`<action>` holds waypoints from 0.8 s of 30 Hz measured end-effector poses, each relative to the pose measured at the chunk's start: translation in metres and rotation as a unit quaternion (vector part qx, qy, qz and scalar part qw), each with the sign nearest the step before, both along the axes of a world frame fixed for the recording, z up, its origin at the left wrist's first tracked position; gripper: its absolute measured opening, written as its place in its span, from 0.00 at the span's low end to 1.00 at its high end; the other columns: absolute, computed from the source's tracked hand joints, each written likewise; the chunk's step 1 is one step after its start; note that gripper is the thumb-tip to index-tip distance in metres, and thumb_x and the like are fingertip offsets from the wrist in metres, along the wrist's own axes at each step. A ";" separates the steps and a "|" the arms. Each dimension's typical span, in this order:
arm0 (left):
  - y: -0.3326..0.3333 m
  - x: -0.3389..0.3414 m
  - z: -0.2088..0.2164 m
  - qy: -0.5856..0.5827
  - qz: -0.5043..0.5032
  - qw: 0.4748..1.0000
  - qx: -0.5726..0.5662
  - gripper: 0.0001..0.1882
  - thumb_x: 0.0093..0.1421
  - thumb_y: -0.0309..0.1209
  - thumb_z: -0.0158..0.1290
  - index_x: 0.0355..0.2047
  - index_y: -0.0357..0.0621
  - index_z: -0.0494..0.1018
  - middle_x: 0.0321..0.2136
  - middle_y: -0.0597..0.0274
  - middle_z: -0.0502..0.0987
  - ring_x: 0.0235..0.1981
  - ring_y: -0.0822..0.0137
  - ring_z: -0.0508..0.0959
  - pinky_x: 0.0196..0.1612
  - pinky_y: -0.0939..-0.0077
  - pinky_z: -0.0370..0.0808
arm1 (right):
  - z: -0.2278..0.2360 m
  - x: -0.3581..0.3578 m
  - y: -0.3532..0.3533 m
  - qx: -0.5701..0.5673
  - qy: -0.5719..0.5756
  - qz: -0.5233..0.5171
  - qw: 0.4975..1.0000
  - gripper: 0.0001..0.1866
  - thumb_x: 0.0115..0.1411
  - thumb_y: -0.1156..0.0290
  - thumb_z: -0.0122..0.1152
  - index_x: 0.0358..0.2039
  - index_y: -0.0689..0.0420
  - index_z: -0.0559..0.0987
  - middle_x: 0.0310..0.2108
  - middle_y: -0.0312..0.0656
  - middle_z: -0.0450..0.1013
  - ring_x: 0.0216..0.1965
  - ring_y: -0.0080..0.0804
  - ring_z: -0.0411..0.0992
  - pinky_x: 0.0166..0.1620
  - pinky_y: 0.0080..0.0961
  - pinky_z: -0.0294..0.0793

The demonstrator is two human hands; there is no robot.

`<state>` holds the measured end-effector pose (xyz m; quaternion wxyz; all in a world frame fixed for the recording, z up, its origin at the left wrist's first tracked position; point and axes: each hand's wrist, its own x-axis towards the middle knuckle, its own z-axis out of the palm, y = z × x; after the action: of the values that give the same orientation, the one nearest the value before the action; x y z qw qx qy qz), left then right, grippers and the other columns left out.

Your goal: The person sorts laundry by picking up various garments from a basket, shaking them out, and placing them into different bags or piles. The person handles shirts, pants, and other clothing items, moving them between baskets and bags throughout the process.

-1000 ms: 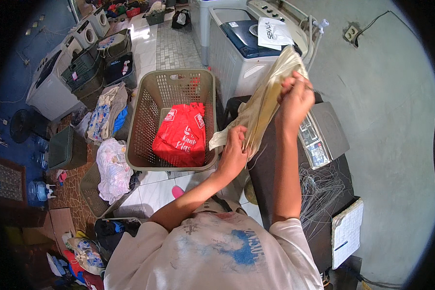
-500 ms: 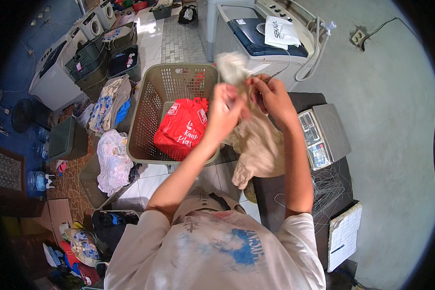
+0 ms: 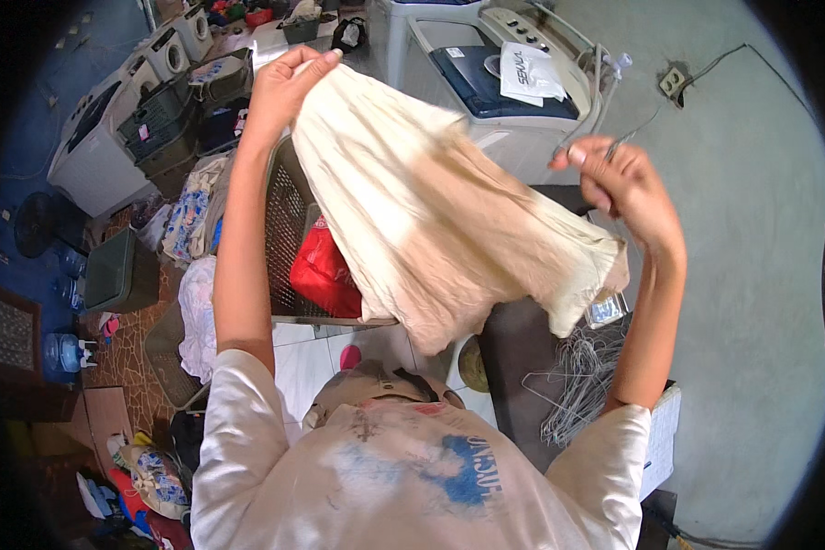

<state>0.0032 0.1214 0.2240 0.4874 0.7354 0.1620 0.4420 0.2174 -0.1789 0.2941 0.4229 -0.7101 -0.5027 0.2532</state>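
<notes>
A cream-coloured garment [image 3: 412, 202] is spread out in front of me, its lower edge hanging loose. My left hand [image 3: 289, 87], raised at the upper left, pinches its top corner between thumb and fingers. To the right, my right hand [image 3: 621, 183] is apart from the cloth, its fingers curled. A thin grey wire [image 3: 625, 139] runs up from these fingers; its full shape is blurred. Behind the garment stands an olive plastic laundry basket [image 3: 282, 238] with a red bag [image 3: 325, 275] in it, both partly covered by the cloth.
Wire hangers [image 3: 582, 390] lie heaped on a dark table [image 3: 513, 367] at my right, beside an open notebook [image 3: 662, 440]. A washing machine [image 3: 513, 137] with a white packet [image 3: 532, 73] stands ahead. Laundry piles [image 3: 197, 202] and baskets line the left.
The bunched garment has been spread out wide. My left hand has moved up and left with its corner; my right hand has moved right, away from the cloth.
</notes>
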 end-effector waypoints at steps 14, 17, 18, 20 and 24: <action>0.182 -0.003 -0.285 0.320 -0.003 0.942 -0.103 0.33 0.60 0.56 0.38 0.33 0.31 0.72 0.23 0.51 0.75 0.27 0.61 0.75 0.33 0.69 0.70 | 0.044 -0.037 -0.011 0.141 -0.202 -0.343 0.906 0.14 0.57 0.61 0.56 0.35 0.60 0.76 0.15 0.21 0.54 0.15 0.08 0.45 0.19 0.12 0.39; 0.171 -0.039 -0.438 0.544 0.007 0.825 -0.154 0.28 0.57 0.48 0.43 0.45 0.33 0.69 0.48 0.39 0.67 0.52 0.50 0.68 0.53 0.65 0.65 | 0.034 -0.051 -0.007 0.116 -0.197 -0.397 0.889 0.13 0.56 0.61 0.57 0.32 0.60 0.77 0.15 0.22 0.57 0.16 0.08 0.46 0.19 0.12 0.38; 0.160 -0.051 -0.481 0.618 0.014 0.776 -0.126 0.28 0.55 0.46 0.45 0.47 0.35 0.69 0.50 0.42 0.67 0.53 0.52 0.66 0.55 0.66 0.63 | 0.027 -0.056 -0.003 0.087 -0.187 -0.406 0.890 0.13 0.56 0.61 0.57 0.32 0.59 0.77 0.15 0.22 0.57 0.16 0.08 0.46 0.20 0.12 0.38; 0.140 -0.076 -0.552 0.757 -0.028 0.650 -0.063 0.25 0.56 0.44 0.44 0.48 0.40 0.69 0.51 0.48 0.68 0.52 0.53 0.68 0.55 0.61 0.63 | 0.002 -0.066 0.006 0.033 -0.195 -0.443 0.874 0.13 0.55 0.61 0.58 0.30 0.59 0.77 0.15 0.23 0.58 0.16 0.09 0.46 0.20 0.12 0.38; 0.102 -0.115 -0.613 0.732 0.143 0.658 -0.099 0.33 0.52 0.34 0.53 0.56 0.37 0.54 0.53 0.49 0.60 0.52 0.53 0.66 0.52 0.63 0.67 | -0.038 -0.075 0.024 0.009 -0.097 -0.453 0.886 0.12 0.56 0.63 0.58 0.28 0.60 0.76 0.14 0.23 0.57 0.14 0.08 0.45 0.18 0.13 0.38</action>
<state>-0.1114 0.2235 -0.3894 0.2121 0.7364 0.6124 -0.1942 0.1421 -0.1548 0.2565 0.4474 -0.8776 -0.1676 -0.0403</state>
